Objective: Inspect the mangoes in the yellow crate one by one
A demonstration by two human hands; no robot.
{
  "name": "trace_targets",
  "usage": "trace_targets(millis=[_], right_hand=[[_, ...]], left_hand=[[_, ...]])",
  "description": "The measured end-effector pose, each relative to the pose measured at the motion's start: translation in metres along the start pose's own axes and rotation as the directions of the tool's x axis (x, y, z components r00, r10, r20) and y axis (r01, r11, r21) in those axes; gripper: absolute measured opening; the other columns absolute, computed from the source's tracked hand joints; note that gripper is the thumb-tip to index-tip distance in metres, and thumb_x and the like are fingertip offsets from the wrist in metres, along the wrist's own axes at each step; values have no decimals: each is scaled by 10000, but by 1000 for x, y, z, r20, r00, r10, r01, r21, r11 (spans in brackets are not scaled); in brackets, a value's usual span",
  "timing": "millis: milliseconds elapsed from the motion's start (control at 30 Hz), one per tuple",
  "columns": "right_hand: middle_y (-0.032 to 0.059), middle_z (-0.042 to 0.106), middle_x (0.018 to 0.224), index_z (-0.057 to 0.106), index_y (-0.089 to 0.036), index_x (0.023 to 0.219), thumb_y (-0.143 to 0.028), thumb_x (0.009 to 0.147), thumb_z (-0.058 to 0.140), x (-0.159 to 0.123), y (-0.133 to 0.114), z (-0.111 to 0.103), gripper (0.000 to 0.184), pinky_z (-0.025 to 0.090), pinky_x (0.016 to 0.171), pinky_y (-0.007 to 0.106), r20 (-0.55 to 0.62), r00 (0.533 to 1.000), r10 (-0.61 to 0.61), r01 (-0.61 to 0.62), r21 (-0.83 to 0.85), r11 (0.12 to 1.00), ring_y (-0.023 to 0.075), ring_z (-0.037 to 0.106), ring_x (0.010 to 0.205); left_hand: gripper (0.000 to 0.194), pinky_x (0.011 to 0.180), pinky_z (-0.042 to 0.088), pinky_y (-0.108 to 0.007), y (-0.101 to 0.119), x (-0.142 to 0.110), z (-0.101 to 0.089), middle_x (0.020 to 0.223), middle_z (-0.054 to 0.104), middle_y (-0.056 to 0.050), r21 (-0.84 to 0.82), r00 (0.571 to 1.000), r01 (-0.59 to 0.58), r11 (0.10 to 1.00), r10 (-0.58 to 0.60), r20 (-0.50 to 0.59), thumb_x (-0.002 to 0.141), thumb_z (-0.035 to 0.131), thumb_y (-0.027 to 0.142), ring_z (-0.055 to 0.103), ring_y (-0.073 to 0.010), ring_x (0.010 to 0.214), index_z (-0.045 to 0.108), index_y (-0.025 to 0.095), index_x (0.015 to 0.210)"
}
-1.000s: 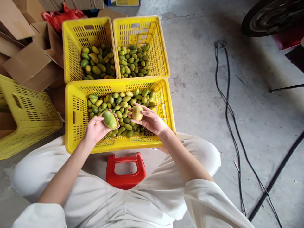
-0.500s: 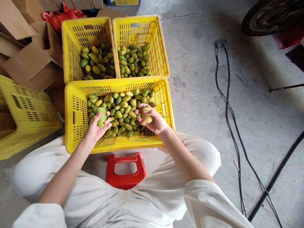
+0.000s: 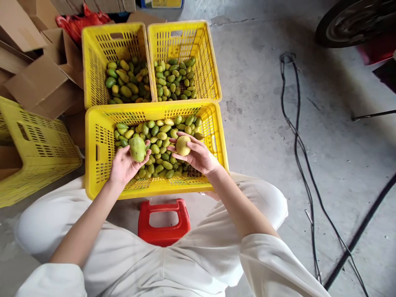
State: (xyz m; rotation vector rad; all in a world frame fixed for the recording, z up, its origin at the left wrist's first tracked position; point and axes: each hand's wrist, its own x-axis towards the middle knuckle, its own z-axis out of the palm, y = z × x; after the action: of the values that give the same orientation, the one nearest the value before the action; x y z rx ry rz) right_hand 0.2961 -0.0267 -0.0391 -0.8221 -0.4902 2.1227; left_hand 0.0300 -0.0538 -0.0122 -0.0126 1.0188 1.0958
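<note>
My left hand [image 3: 123, 167] cups a green mango [image 3: 137, 149], fingers curled round its underside. A smaller yellow mango [image 3: 182, 145] sits in my right hand [image 3: 198, 156], pinched between thumb and fingers. Both hands hover over the near yellow crate [image 3: 93, 165], which holds a layer of green and yellowish mangoes [image 3: 161, 132]. Behind it stand two more yellow crates side by side: the left crate [image 3: 93, 62] with larger mangoes, the right crate [image 3: 213, 70] with smaller ones.
A red plastic stool [image 3: 163, 225] shows between my knees. Another yellow crate [image 3: 34, 152] lies at the left, with cardboard boxes [image 3: 37, 78] behind it. Black cables [image 3: 297, 136] run over the concrete floor at the right. A wheel [image 3: 349, 20] stands top right.
Both hands dipped toward the mangoes in the crate, then rose again. The fruits have turned in my fingers; the left mango now stands more upright.
</note>
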Motion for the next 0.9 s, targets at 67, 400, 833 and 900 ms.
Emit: trace_targets(millis=[67,400,833,900], right_hand=[[48,811,1162,642,-264,1197,-458,727,1043,1,3,-1,648,717,777,322,-23,1000,-15,14,-27,1000,199,809,906],[0,729,957,675,-256,1116,-599,749,1001,5,7,-1,599,495,585,227,-142,986,-89,81,-66,995,117,585,709],[-11,646,886,675,-270,1042,-678,746,979,5,9,-1,589,436,560,245,-209,971,-115,103,-69,992,156,582,769],[-2,647,864,677,-279,1088,-734,873,845,5,7,0,530,397,513,239,-195,978,-72,60,-66,996,170,603,760]], left_hand=[[423,698,661,-247,-1,2,-2,1343,808,-140,26,1000,-22,999,22,13,1080,639,353,806,-204,910,716,223,1475],[311,554,521,-206,-5,12,-9,963,805,-77,33,987,-158,987,158,-2,876,923,457,633,-123,678,824,185,992],[399,852,630,-281,-12,18,-23,1047,833,-51,44,975,-222,974,221,31,763,1030,448,758,-213,1022,815,228,1016],[448,890,639,-294,-12,16,-22,1047,818,-35,61,979,-203,977,200,46,800,1006,509,754,-199,1006,818,243,1108]])
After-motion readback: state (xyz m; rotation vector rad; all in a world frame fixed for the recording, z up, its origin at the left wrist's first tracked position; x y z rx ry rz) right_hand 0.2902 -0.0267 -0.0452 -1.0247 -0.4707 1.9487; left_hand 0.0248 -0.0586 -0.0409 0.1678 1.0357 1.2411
